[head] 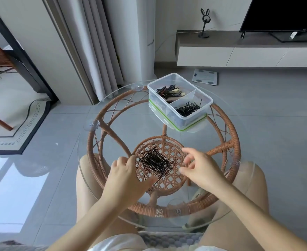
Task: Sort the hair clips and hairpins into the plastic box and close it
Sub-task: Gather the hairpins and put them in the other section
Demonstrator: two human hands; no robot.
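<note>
A pile of thin black hairpins (156,161) lies on the glass tabletop (219,212), over the table's woven rattan centre. My left hand (125,176) rests at the pile's left edge, thumb touching the nearest pins. My right hand (199,166) hovers at the pile's right side, fingers spread and empty. Farther back stands the clear plastic box (185,116), open and divided. Its left compartment holds dark and beige hair clips (169,93); its right compartment holds black hairpins (189,107). The green-rimmed lid (189,128) lies under the box.
The round glass table has a rattan frame (93,142) with suction cups. My knees sit under it. Beyond are a grey tiled floor, a bathroom scale (205,76), a TV cabinet (239,51), curtains and a rug (22,124) at left.
</note>
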